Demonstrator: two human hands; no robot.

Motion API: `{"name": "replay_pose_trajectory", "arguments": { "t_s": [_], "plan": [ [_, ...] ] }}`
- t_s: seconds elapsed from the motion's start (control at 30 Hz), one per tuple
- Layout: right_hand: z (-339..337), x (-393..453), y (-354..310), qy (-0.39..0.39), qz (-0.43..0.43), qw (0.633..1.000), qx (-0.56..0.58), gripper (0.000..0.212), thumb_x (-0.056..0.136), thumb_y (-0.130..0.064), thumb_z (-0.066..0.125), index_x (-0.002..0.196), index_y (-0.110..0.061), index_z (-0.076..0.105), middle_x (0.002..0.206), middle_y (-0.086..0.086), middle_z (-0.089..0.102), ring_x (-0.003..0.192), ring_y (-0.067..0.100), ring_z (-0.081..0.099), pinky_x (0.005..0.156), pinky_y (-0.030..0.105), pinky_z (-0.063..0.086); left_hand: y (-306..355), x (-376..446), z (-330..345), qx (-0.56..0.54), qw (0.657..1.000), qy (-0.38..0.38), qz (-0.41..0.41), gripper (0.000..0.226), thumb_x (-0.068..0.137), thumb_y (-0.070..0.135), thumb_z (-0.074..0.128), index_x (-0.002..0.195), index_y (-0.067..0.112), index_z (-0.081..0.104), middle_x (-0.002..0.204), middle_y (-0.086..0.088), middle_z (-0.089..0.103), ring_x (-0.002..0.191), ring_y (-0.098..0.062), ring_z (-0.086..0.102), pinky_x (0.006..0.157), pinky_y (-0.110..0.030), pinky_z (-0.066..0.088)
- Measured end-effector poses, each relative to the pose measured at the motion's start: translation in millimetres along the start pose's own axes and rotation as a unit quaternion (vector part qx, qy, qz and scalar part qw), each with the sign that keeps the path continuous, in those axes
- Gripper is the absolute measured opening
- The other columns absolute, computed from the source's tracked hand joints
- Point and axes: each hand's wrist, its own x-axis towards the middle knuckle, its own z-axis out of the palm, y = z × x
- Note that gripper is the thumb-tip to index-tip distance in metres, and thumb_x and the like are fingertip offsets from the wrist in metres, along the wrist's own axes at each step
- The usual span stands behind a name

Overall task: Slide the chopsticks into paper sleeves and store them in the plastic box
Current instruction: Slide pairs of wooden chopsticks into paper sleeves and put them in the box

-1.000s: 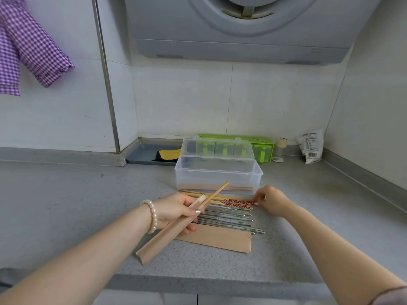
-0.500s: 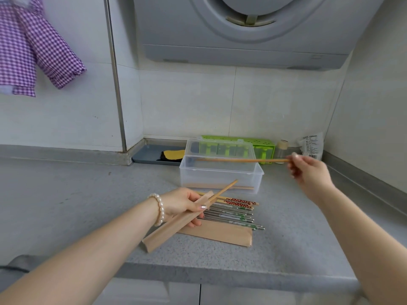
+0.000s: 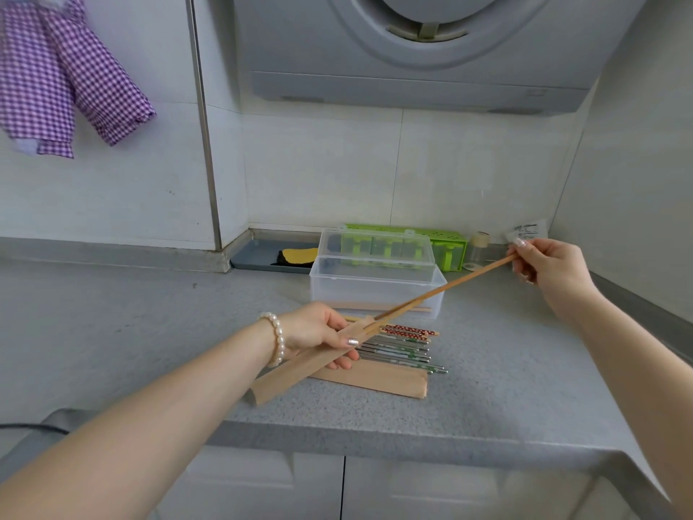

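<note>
My left hand (image 3: pixel 318 330) grips a brown paper sleeve (image 3: pixel 296 367) slanting down to the left, with one wooden chopstick sticking out of its mouth. My right hand (image 3: pixel 543 268) pinches the far end of a second wooden chopstick (image 3: pixel 450 286), whose tip sits at the sleeve's opening. Several loose chopsticks (image 3: pixel 403 345), red-patterned and metal ones, lie on the grey counter under my left hand. More paper sleeves (image 3: pixel 378 380) lie flat in front of them. The clear plastic box (image 3: pixel 375 294) stands open just behind, with its lid raised.
A green plastic holder (image 3: pixel 446 243) and a small jar (image 3: pixel 478 251) stand by the back wall. A grey tray (image 3: pixel 258 253) with a yellow sponge sits in the back corner. Purple checked cloth (image 3: pixel 60 80) hangs at the upper left. The counter edge (image 3: pixel 375 433) runs near me.
My right hand picked a wooden chopstick from the pile, lifted it to the right, then tilted it so its tip came down to the sleeve's mouth. My left hand kept holding the sleeve.
</note>
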Motion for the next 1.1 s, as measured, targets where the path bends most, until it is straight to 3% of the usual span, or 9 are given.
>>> {"name": "replay_pose_trajectory", "arguments": {
  "t_s": [0.2,0.57,0.93,1.1],
  "plan": [
    [-9,2,-4,0.030,-0.006,0.999,0.035,0.029,0.095,-0.017,0.050,0.069,-0.011,0.063,0.041,-0.006,0.055,0.036,0.004,0.040,0.040,0.013,0.034,-1,-3,0,0.027,1.000,0.015,-0.001,0.010,0.087,0.001,0.057,0.096,0.001,0.063,0.087,-0.012,0.071,0.075,-0.018,0.071,0.070,-0.026,0.058],
    [-8,-3,-7,0.001,-0.008,1.000,-0.003,0.030,0.095,-0.015,0.050,0.069,-0.010,0.062,0.040,-0.006,0.054,0.037,0.003,0.040,0.039,0.011,0.033,0,-3,4,0.018,1.000,0.016,-0.007,0.011,0.086,0.001,0.059,0.096,0.002,0.063,0.086,-0.011,0.073,0.082,-0.022,0.071,0.080,-0.033,0.057],
    [2,-6,-5,-0.050,0.029,0.998,-0.015,0.031,0.096,-0.015,0.049,0.069,-0.009,0.063,0.039,-0.006,0.053,0.037,0.004,0.038,0.038,0.012,0.032,2,-1,11,0.030,0.999,0.002,0.013,0.013,0.087,0.000,0.058,0.097,0.005,0.063,0.087,-0.010,0.072,0.082,-0.022,0.071,0.078,-0.032,0.058],
    [20,-15,1,-0.077,0.069,0.994,-0.034,0.030,0.097,-0.027,0.047,0.089,-0.007,0.067,0.062,0.004,0.062,0.046,0.010,0.049,0.045,0.018,0.040,5,0,16,0.018,1.000,0.004,0.009,0.017,0.087,0.000,0.058,0.103,-0.003,0.061,0.088,-0.013,0.072,0.079,-0.022,0.071,0.073,-0.030,0.058]
  ]
}}
